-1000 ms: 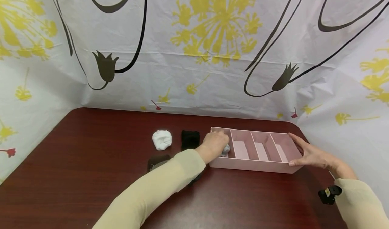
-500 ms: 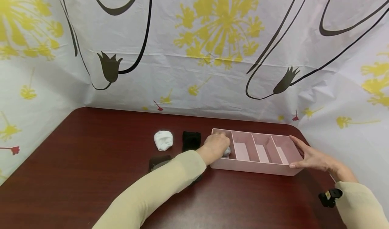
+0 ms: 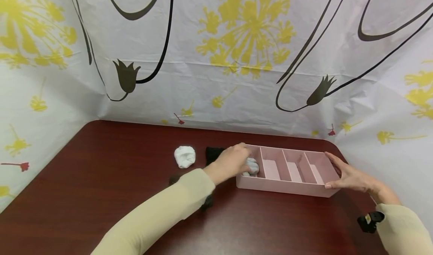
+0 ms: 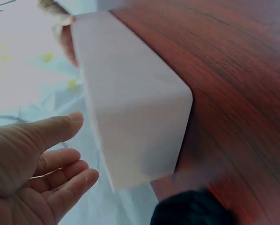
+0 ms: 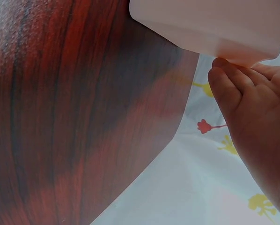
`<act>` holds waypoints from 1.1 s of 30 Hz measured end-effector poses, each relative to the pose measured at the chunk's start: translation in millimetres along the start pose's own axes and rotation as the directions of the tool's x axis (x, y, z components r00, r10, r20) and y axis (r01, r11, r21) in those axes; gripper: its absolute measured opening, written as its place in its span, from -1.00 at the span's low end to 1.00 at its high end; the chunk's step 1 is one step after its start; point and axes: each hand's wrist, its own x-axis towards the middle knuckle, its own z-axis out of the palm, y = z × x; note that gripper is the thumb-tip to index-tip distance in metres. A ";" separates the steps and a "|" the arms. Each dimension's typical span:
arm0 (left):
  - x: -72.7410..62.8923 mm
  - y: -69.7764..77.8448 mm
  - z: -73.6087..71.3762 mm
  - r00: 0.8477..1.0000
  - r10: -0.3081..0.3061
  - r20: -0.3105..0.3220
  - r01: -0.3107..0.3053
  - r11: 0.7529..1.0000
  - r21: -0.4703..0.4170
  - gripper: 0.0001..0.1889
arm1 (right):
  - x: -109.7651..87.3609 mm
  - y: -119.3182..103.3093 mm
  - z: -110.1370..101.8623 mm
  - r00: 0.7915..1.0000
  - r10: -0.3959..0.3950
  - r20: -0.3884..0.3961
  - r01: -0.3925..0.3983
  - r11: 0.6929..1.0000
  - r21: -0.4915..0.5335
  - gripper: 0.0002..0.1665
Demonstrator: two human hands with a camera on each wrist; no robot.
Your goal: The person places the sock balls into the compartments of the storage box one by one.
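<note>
A pink box [image 3: 284,186] with compartments lies on the table. Its leftmost compartment holds a grey balled-up cloth [image 3: 252,166], perhaps a sock. Over that end is my left hand [image 3: 230,163], empty; the left wrist view shows its thumb and fingers spread apart beside the box's end wall [image 4: 144,140]. My right hand [image 3: 350,176] grips the box's right end, thumb on the front wall and fingers toward the back. Left of the box are a white balled-up cloth [image 3: 185,157] and a black cloth [image 3: 214,154], the latter partly behind my left hand.
More dark cloth [image 3: 207,202] shows under my left forearm, mostly hidden. The other compartments [image 3: 270,165] have nothing visible in them. The dark red table [image 3: 135,150] ends at a patterned white sheet [image 3: 189,82] at the back and sides.
My left hand has loosened from the grey cloth and drawn back left, leaving it in the leftmost compartment. My right hand stays on the box's right end. The head view has shifted slightly.
</note>
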 end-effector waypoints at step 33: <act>-165.5 -87.4 7.8 0.927 -0.264 -0.267 0.205 0.951 -0.231 -0.35 | 1.5 3.6 0.7 1.000 0.013 0.000 -0.013 0.999 0.039 0.19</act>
